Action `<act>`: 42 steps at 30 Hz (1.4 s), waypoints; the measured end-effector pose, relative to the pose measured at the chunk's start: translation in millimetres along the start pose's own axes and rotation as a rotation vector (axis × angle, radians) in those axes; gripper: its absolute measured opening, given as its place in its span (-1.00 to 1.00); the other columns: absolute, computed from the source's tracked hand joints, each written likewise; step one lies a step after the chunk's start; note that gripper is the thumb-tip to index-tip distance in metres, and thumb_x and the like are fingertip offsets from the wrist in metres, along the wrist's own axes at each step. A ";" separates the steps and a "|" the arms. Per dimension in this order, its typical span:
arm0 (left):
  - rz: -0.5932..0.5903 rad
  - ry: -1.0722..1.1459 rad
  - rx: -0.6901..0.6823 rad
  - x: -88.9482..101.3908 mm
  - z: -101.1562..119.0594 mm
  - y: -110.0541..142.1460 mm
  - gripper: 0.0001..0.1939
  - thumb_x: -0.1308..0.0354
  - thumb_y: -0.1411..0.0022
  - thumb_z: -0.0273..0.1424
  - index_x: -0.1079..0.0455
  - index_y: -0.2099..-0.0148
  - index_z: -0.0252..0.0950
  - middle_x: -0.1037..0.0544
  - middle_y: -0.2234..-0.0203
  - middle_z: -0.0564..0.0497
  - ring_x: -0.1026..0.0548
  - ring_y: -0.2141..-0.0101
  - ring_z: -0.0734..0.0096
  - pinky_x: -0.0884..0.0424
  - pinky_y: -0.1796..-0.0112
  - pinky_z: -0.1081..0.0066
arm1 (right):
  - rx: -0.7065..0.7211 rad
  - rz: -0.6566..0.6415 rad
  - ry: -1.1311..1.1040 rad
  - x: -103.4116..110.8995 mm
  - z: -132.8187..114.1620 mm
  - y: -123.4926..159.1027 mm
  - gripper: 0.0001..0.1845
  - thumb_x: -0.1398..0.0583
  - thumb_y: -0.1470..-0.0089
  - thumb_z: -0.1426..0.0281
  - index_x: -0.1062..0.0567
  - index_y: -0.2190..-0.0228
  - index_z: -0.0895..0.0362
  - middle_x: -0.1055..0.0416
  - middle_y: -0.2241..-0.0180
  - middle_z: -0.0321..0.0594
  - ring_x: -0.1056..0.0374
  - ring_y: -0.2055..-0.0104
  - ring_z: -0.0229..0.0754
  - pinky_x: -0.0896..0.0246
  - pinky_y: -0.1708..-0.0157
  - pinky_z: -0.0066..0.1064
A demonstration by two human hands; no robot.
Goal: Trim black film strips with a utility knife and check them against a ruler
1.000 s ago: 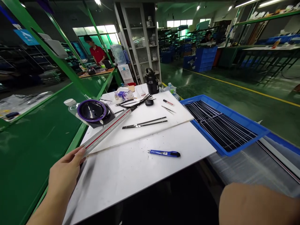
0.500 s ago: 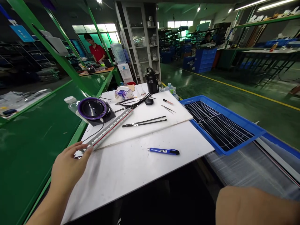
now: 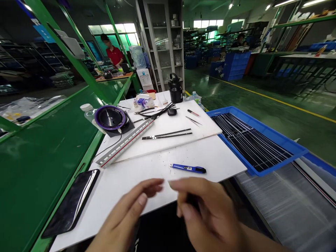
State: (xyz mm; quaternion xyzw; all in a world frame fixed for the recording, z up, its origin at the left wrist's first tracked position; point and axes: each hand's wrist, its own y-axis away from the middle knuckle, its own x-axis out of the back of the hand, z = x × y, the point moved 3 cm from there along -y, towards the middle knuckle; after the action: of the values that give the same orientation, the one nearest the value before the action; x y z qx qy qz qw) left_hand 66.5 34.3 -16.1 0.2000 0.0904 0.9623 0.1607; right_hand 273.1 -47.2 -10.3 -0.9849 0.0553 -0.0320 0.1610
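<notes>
Above the near edge of the white table, both hands hover close together with a small gap between them. My left hand [image 3: 128,211] is open, fingers gently bent, thumb apart, holding nothing I can see. Opposite it, my right hand [image 3: 210,210] is loosely curled with thumb and forefinger apart; nothing shows in it. Just beyond them lies a blue utility knife [image 3: 187,168]. A grey scale ruler [image 3: 126,142] with a red line rests slantwise on the left. Two thin black strips [image 3: 168,134] lie on the white board [image 3: 204,131], near tweezers [image 3: 193,121].
A phone [image 3: 72,203] lies at the table's left edge. Behind the ruler stand a purple-rimmed fan [image 3: 110,118] and a bottle [image 3: 88,111]. Farther back are more black strips [image 3: 164,111], a small black case [image 3: 172,112] and a black jug [image 3: 175,91]. Right, a blue tray [image 3: 296,150] holds dark strips.
My left hand has let go of the ruler's near end and moved right, uncovering the phone. My right hand has come in from the lower right corner to face it.
</notes>
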 end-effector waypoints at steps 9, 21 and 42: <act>-0.424 0.562 0.224 -67.4 -0.7 4.1 -0.53 0.04 -0.34 0.02 -0.40 0.26 -0.28 -0.27 0.63 0.09 -0.07 0.65 0.55 0.00 0.63 0.51 | -0.073 -0.095 -0.059 -17.4 35.2 -32.3 -0.50 -0.14 -0.20 0.48 -0.34 -0.16 0.00 -0.46 0.35 -0.33 -0.31 0.52 -0.33 -0.31 0.42 -0.40; -0.096 0.346 0.219 -49.6 -21.2 14.8 -0.60 -0.29 -0.10 0.04 -0.45 0.26 -0.18 -0.49 0.46 0.01 -0.35 0.49 0.36 -0.37 0.43 0.45 | -0.211 -0.064 -0.131 -18.2 49.3 -35.4 -0.79 -0.20 -0.19 0.41 -0.59 0.15 0.08 -0.40 0.41 -0.31 -0.31 0.42 -0.27 -0.28 0.38 -0.38; -0.177 0.618 0.514 -40.6 -60.3 22.7 -0.61 -0.22 -0.20 0.00 -0.40 0.31 -0.25 -0.25 0.56 0.13 -0.04 0.63 0.64 0.04 0.66 0.64 | 0.015 -0.081 0.581 43.3 87.8 -48.8 -0.56 0.05 -0.37 0.35 -0.35 -0.19 0.14 -0.45 0.22 -0.05 -0.38 0.19 -0.02 -0.38 0.19 -0.10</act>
State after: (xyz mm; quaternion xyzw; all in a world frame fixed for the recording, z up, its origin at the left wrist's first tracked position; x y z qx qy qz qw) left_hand 70.6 -7.5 -79.6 -0.0735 0.3885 0.9057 0.1529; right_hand 328.0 21.1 -75.7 -0.9347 0.0594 -0.3195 0.1443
